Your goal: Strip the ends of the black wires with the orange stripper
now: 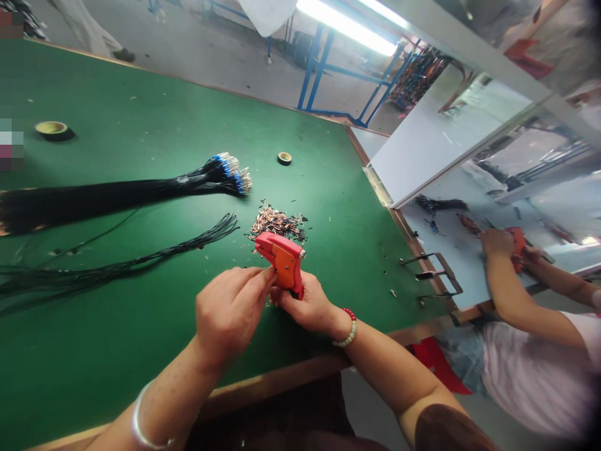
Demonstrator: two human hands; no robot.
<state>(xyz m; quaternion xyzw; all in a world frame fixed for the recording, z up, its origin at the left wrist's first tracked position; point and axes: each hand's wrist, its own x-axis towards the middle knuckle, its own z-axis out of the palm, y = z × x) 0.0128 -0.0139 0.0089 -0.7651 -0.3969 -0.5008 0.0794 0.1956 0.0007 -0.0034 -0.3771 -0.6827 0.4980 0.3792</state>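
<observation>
My right hand (312,307) grips a red and orange wire stripper (285,264), its head pointing up and to the left. Close against the tool's left side, my left hand (235,307) is closed in a pinch; what its fingertips hold is too small and hidden to make out. Just beyond the stripper lies a heap of short black and copper-coloured wire scraps (277,222). To the left, a loose bunch of thin black wires (188,245) stretches across the table. Behind it rests a thick bundle of black wires (117,195) with blue and silvery ends.
The green table (141,363) has a wooden edge. Two tape rolls (284,158), (51,129) lie toward the back. A metal bracket (439,275) is fixed at the right edge, beside a white panel (446,138). Further right, a co-worker's hands (500,243) hold a similar orange tool.
</observation>
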